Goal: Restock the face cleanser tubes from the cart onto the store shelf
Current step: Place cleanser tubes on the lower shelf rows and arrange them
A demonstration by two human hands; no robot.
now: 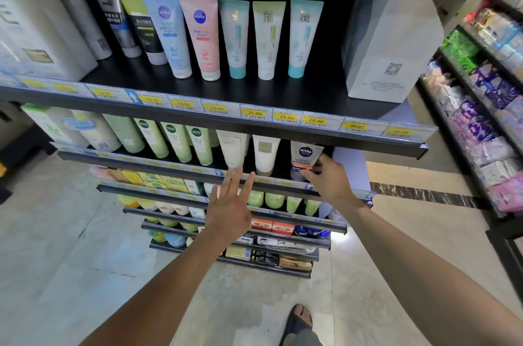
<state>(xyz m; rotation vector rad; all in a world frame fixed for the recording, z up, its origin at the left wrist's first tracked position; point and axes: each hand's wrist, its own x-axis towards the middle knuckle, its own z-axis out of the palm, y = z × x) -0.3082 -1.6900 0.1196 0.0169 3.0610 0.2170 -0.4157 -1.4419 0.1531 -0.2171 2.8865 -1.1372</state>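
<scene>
My right hand (329,177) grips a white Nivea Men cleanser tube (304,157) that stands cap down at the right end of the second shelf (158,161). My left hand (230,204) is held flat with straight fingers in front of that shelf's edge, below a plain white tube (233,147); it holds nothing. Another white tube (265,154) stands between the two. On the top shelf (283,92) a row of tubes stands cap down, among them a blue Nivea tube (169,31) and a pink Nivea tube (203,34). The cart is out of view.
A white box (387,43) stands at the right end of the top shelf and large white packs (36,34) at its left. Green tubes (172,139) fill the second shelf's left part. A second rack (481,108) of wrapped packs runs along the right. My sandalled foot (300,320) is on the tiled floor.
</scene>
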